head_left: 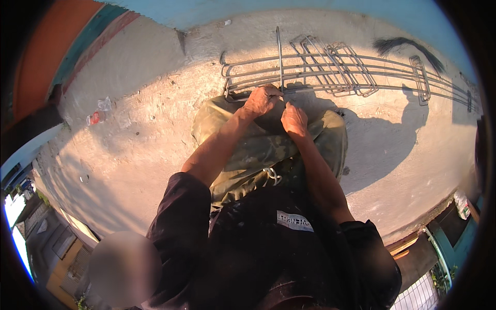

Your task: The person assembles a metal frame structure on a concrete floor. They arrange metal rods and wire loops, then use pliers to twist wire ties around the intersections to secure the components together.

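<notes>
A rebar cage (310, 73) of long steel bars and bent rectangular stirrups lies across the floor in front of my knees. One stirrup (279, 49) stands nearly on edge across the bars near the left end. My left hand (262, 99) is closed at the foot of that stirrup, where it meets the nearest bar; what its fingers pinch is too small to name. Just to the right and nearer to me, my right hand (294, 120) is closed, apart from the bars. Whatever its fingers hold is hidden.
Several loose stirrups (338, 67) lean together mid-cage, and another stirrup (421, 80) sits further right. A bundle of dark thin wire (413, 47) lies across the far bars. Red and clear plastic litter (98, 113) rests on the concrete floor (129, 170) at left. My bent legs are under my hands.
</notes>
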Available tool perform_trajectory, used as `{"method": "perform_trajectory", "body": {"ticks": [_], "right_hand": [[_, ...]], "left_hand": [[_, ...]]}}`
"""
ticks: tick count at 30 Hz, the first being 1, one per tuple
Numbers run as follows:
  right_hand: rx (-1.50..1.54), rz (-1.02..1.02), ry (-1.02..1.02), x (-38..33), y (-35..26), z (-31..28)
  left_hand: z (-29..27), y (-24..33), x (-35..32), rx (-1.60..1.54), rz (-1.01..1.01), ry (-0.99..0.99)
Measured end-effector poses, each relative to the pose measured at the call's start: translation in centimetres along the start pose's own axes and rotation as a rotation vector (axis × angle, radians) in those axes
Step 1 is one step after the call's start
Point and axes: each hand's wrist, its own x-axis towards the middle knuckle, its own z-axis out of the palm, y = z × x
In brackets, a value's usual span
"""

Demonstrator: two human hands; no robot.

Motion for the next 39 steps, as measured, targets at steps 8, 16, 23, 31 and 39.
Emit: {"method": "perform_trajectory", "body": {"ticks": [8, 16, 23, 31, 39], "right_hand": [[-0.003, -0.216, -0.022, -0.7, -3.2, -4.3], [-0.021, -0.120, -0.234, 1.6, -5.1, -6.5], [0.121, -0.127, -0.190, 1.9, -4.7, -5.9], [-0.090, 0.064, 0.010, 4.4, 1.7, -4.1], [0.068, 0.148, 0.084, 1.5, 6.0, -4.0]], "left_hand": [[-0.6, -0.4, 0.1, 0.172, 0.155, -0.017], [-0.6, -0.9, 1.5, -0.103, -0.262, 0.007], [-0.3, -2.9, 2.0, -0.047, -0.137, -0.119], [-0.8, -2.1, 2.6, -0.078, -0.156, -0.150], [-1.2, -0.8, 2.9, -0.047, -0.307, -0.216]]}}
